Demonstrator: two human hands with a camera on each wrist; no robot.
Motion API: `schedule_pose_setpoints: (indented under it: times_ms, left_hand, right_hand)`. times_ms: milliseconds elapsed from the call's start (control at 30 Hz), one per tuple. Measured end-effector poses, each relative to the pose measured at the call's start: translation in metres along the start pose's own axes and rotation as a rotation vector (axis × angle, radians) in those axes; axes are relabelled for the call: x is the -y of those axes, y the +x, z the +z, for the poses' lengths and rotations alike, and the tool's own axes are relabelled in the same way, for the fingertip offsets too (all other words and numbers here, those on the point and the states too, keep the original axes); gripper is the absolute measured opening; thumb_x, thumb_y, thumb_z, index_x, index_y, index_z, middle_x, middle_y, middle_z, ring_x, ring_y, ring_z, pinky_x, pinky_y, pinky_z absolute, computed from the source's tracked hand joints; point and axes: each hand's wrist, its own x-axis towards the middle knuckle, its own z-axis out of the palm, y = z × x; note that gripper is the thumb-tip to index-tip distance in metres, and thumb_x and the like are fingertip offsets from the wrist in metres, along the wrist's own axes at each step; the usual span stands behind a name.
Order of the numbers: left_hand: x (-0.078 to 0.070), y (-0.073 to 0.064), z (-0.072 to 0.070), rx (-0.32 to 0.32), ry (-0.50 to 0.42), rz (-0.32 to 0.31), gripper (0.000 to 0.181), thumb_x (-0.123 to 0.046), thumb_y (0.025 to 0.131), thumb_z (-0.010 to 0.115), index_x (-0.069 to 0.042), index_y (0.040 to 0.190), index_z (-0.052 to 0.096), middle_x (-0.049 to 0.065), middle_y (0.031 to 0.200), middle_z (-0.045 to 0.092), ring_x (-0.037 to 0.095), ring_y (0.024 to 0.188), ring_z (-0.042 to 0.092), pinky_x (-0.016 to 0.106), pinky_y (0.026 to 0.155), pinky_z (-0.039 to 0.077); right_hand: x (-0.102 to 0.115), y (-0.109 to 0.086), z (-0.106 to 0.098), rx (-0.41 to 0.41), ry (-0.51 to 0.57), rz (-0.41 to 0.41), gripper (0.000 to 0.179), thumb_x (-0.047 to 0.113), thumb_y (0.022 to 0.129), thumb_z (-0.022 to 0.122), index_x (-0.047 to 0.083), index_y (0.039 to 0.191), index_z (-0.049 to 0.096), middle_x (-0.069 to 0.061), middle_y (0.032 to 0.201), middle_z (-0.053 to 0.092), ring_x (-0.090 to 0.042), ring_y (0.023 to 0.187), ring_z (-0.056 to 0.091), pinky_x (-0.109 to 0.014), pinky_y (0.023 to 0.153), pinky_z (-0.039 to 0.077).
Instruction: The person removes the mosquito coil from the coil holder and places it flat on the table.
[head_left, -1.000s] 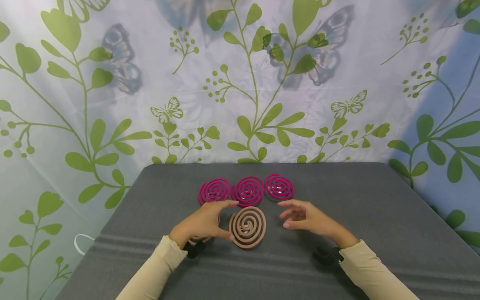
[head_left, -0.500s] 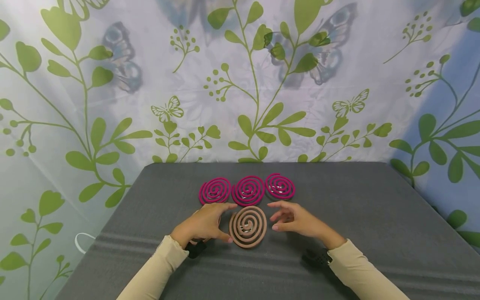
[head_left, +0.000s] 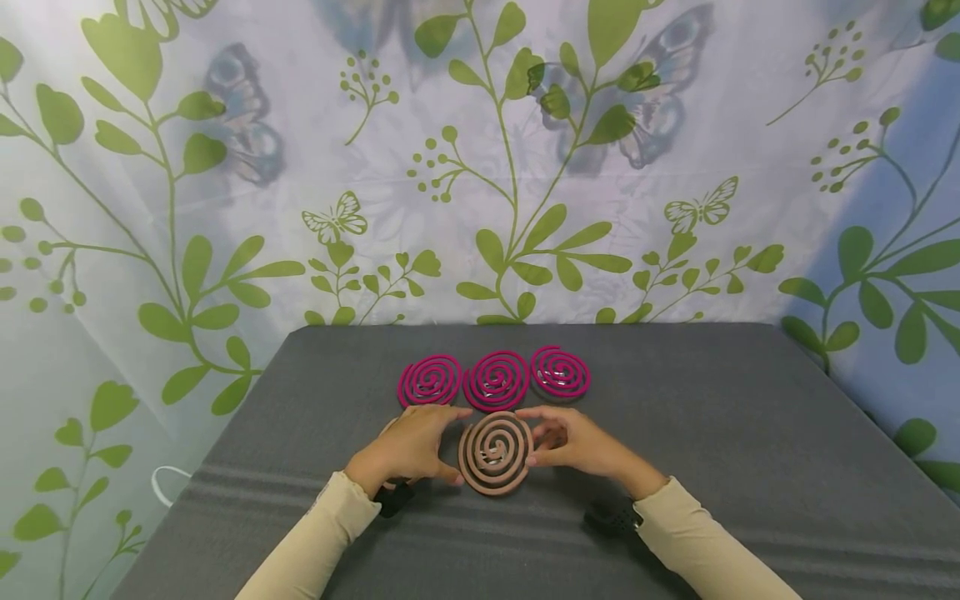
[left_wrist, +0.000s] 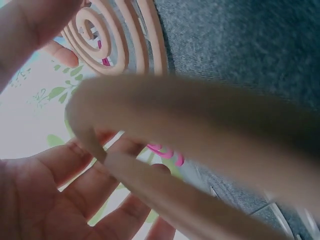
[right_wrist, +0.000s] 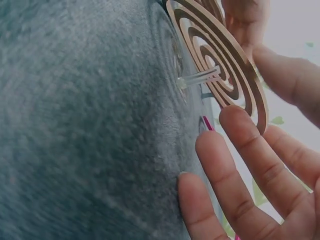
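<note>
A tan mosquito coil point(head_left: 495, 490) lies raised flat on a small clear stand point(right_wrist: 197, 78), in the middle of the grey table point(head_left: 705, 467). My left hand point(head_left: 408, 440) curves loosely at its left side, fingers spread and thumb near the rim. At the right rim, my right hand point(head_left: 573, 442) has its thumb and index fingertip right at the edge, the other fingers relaxed. A second tan coil point(left_wrist: 200, 117) is mostly hidden under my left hand and wrist in the head view; it looms blurred in the left wrist view.
Behind stand three magenta coils in a row: a left one point(head_left: 430, 381), a middle one point(head_left: 497, 379) and a right one point(head_left: 560, 372). A patterned curtain point(head_left: 420, 208) hangs past the table's far edge. A white loop point(head_left: 155, 483) shows at the left edge.
My right hand has moved left, from well apart from the tan coil to its right rim. The left hand has barely shifted; the coils stay where they were.
</note>
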Motion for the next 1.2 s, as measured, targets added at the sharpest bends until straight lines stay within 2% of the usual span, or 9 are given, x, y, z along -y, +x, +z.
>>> schedule_pose_setpoints:
  times_ms: [200, 300, 567, 733, 900, 1000, 1067, 1200]
  left_hand:
    - [-0.001, 0.0, 0.001, -0.002, 0.005, -0.029, 0.094, -0.026, 0.074, 0.103, -0.003, 0.154, 0.059, 0.018, 0.156, 0.058, 0.045, 0.152, 0.042, 0.07, 0.122, 0.028]
    - [-0.001, -0.001, 0.002, -0.009, 0.003, -0.034, 0.094, -0.025, 0.073, 0.103, -0.003, 0.153, 0.059, 0.018, 0.155, 0.059, 0.045, 0.152, 0.042, 0.07, 0.123, 0.028]
    - [0.002, 0.0, 0.004, -0.031, 0.006, -0.034, 0.091, -0.026, 0.071, 0.104, -0.002, 0.149, 0.064, 0.013, 0.15, 0.065, 0.043, 0.149, 0.047, 0.068, 0.122, 0.03]
    - [0.003, 0.001, 0.003, -0.042, -0.004, 0.0, 0.089, -0.026, 0.07, 0.105, 0.002, 0.145, 0.065, 0.014, 0.144, 0.069, 0.041, 0.143, 0.054, 0.066, 0.123, 0.03]
    - [0.004, 0.001, 0.001, -0.043, -0.038, 0.01, 0.089, -0.027, 0.071, 0.105, 0.003, 0.145, 0.065, 0.014, 0.143, 0.069, 0.04, 0.14, 0.057, 0.066, 0.123, 0.029]
    - [0.006, 0.001, -0.001, -0.057, -0.061, 0.01, 0.088, -0.026, 0.071, 0.105, 0.001, 0.145, 0.065, 0.012, 0.139, 0.071, 0.035, 0.127, 0.063, 0.066, 0.12, 0.032]
    - [0.007, 0.001, -0.002, -0.066, -0.081, 0.015, 0.088, -0.026, 0.071, 0.105, 0.0, 0.145, 0.065, 0.012, 0.136, 0.071, 0.03, 0.111, 0.066, 0.067, 0.119, 0.033]
    - [0.007, 0.001, -0.006, -0.072, -0.103, 0.038, 0.088, -0.028, 0.074, 0.104, 0.001, 0.147, 0.063, 0.012, 0.133, 0.07, 0.015, 0.081, 0.061, 0.069, 0.116, 0.034]
  right_hand:
    - [-0.004, 0.0, 0.002, -0.023, -0.013, 0.022, 0.065, -0.003, 0.09, 0.085, -0.016, 0.146, 0.055, -0.017, 0.104, 0.076, -0.022, 0.088, 0.074, -0.029, 0.073, 0.06]
    - [-0.007, 0.0, 0.003, -0.019, -0.002, 0.032, 0.064, -0.004, 0.09, 0.085, -0.016, 0.145, 0.055, -0.018, 0.105, 0.077, -0.02, 0.088, 0.073, -0.028, 0.073, 0.06]
    - [-0.013, 0.001, 0.003, 0.004, 0.027, 0.053, 0.068, -0.004, 0.088, 0.087, -0.017, 0.146, 0.054, -0.018, 0.107, 0.077, -0.012, 0.087, 0.068, -0.025, 0.075, 0.058]
    - [-0.015, 0.001, 0.002, 0.004, 0.046, 0.064, 0.071, -0.005, 0.086, 0.088, -0.016, 0.147, 0.053, -0.016, 0.108, 0.076, -0.013, 0.088, 0.067, -0.025, 0.077, 0.058]
    - [-0.014, 0.001, 0.002, -0.004, 0.045, 0.05, 0.073, -0.005, 0.086, 0.088, -0.017, 0.148, 0.051, -0.02, 0.11, 0.077, -0.014, 0.089, 0.069, -0.026, 0.076, 0.06]
    - [-0.013, 0.001, 0.002, -0.015, 0.052, 0.037, 0.076, -0.005, 0.086, 0.088, -0.018, 0.149, 0.049, -0.023, 0.112, 0.076, -0.014, 0.089, 0.072, -0.027, 0.075, 0.061]
    - [-0.013, 0.001, 0.001, -0.019, 0.078, 0.031, 0.076, -0.006, 0.086, 0.088, -0.019, 0.15, 0.048, -0.026, 0.113, 0.076, -0.014, 0.089, 0.073, -0.028, 0.073, 0.061]
    - [-0.014, 0.001, -0.001, -0.022, 0.153, 0.028, 0.076, -0.007, 0.087, 0.086, -0.02, 0.151, 0.045, -0.029, 0.115, 0.075, -0.014, 0.088, 0.075, -0.027, 0.071, 0.06]
